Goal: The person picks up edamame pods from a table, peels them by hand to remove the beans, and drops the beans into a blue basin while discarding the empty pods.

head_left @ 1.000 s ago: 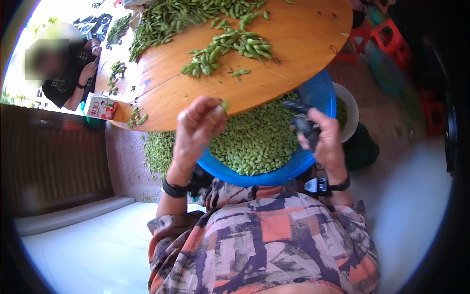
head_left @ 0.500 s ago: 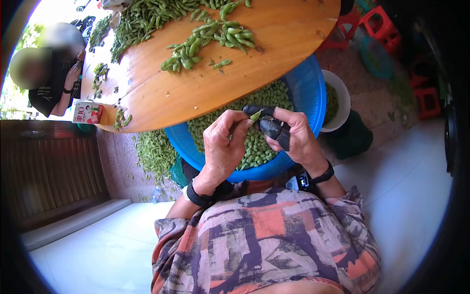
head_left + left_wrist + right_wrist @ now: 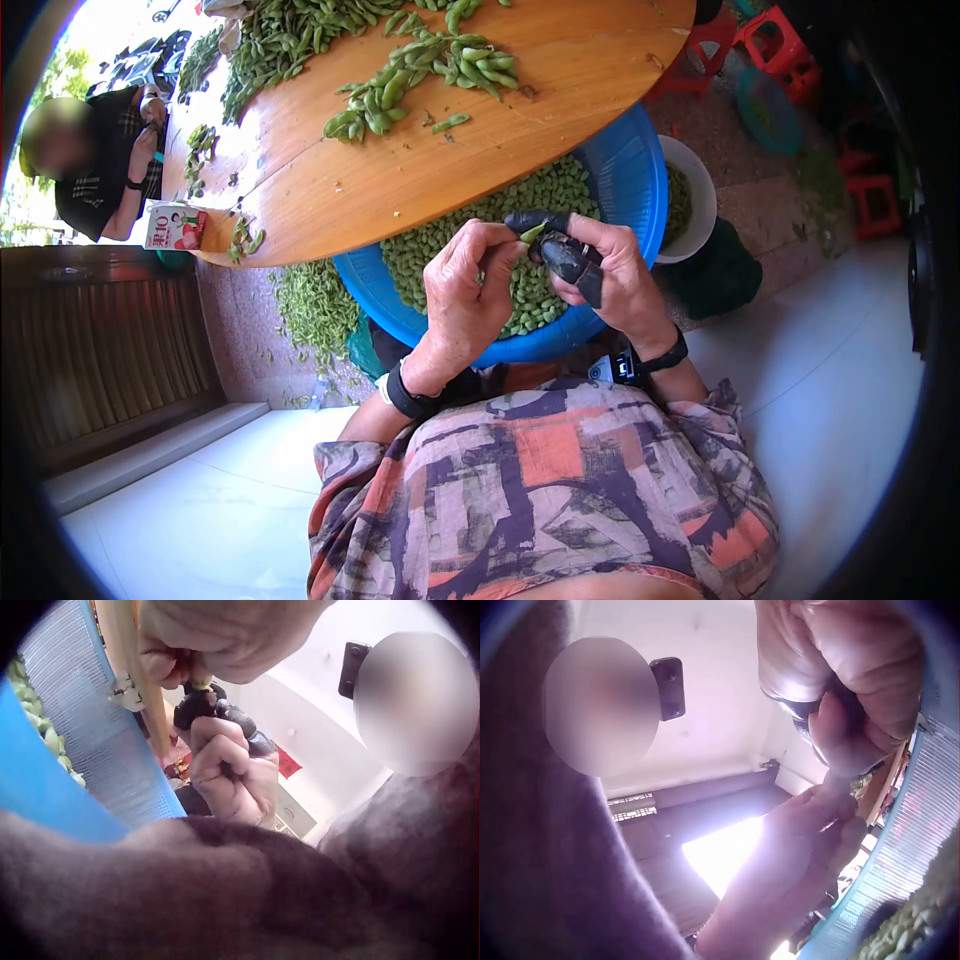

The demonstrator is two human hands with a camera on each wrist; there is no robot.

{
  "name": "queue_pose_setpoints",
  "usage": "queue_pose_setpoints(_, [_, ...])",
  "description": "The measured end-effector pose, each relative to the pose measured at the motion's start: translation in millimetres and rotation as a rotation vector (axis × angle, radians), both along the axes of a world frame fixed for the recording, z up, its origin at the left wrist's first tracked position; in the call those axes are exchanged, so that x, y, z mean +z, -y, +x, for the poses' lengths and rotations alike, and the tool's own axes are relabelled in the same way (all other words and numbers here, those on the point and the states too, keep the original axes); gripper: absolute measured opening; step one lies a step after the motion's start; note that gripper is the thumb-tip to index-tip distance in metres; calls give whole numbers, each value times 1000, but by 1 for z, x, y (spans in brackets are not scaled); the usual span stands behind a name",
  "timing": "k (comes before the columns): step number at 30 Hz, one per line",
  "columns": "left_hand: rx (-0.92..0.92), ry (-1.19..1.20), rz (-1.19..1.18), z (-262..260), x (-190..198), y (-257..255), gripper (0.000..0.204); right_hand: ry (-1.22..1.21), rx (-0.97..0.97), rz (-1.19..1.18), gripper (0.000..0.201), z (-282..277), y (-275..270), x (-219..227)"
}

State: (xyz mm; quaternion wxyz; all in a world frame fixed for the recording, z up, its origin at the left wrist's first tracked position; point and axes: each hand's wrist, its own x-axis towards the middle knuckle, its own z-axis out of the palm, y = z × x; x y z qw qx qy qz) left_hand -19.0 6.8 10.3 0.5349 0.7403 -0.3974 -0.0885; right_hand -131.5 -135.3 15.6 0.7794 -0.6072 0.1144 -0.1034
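In the head view, my left hand [image 3: 468, 290] pinches a green soybean pod [image 3: 533, 233] between thumb and forefinger. My right hand [image 3: 622, 277] meets it from the other side, with black covers [image 3: 572, 262] on its thumb and forefinger closing on the pod's far end. Both hands are over a blue basin [image 3: 652, 190] that holds many shelled green soybeans [image 3: 540, 300]. The left wrist view shows the left hand [image 3: 225, 637] above the right hand [image 3: 236, 776], their fingertips meeting at the pod. In the right wrist view the fingers hide the pod.
A wooden table [image 3: 290, 200] overhangs the basin, bearing heaps of soybean pods [image 3: 385, 95] and a drink carton [image 3: 176, 227]. Pods [image 3: 315, 310] cover the floor at left. A white bucket [image 3: 705, 210] and red stools [image 3: 775, 45] stand at right. Another person [image 3: 100, 160] sits across the table.
A second ago the hands were apart, the left with a pod. They have since come together over the basin and the right fingers have taken the pod's other end. The head view has shifted slightly.
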Motion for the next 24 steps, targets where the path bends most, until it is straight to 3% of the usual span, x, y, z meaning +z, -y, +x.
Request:
queue_pose_setpoints(2, [-28,-83,23,3,-4,-4,6,5,-38,-5,18,2,-4,1])
queue_pose_setpoints(4, [-276,-1056,-149,11,-8,-8,4,9,-79,-11,18,2,-4,-1])
queue_pose_setpoints(5, [-359,-1258,-189,13,-8,-7,11,-5,-37,36,17,2,-1,-4])
queue_pose_setpoints(6, [-360,-1261,-187,12,-11,-6,11,-19,6,83,17,1,1,-6])
queue_pose_setpoints(8, [-426,-1532,-321,11,-18,-5,14,-45,21,72,16,0,3,-6])
queue_pose_setpoints(10, [-369,-1543,-284,8,-13,-6,18,-69,37,61,16,1,2,-8])
queue_pose_setpoints(12, [-246,-1324,-135,7,-11,-9,18,191,-134,-739,19,8,0,-13])
queue_pose_setpoints(14, [-340,-1219,-108,11,-11,-14,17,176,-154,-716,24,6,-8,-10])
queue_pose_setpoints(16, [-304,-1040,-2,13,-9,-18,14,153,-79,-714,23,5,-7,-12])
queue_pose_setpoints(18, [-317,-411,212,20,-13,-23,7,137,-36,-649,23,3,-3,-7])
queue_pose_setpoints(19, [-300,74,136,20,-8,-18,9,68,-62,-722,31,0,1,-7])
queue_pose_setpoints(20, [-294,79,133,21,-8,-20,9,-3,-88,-793,39,-3,5,-6])
queue_pose_setpoints(22, [-281,354,313,20,-11,-23,10,-42,-113,-829,39,-8,12,-4])
queue_pose_setpoints(24, [-270,368,392,17,-11,-24,10,-79,-170,-760,37,-12,15,-6])
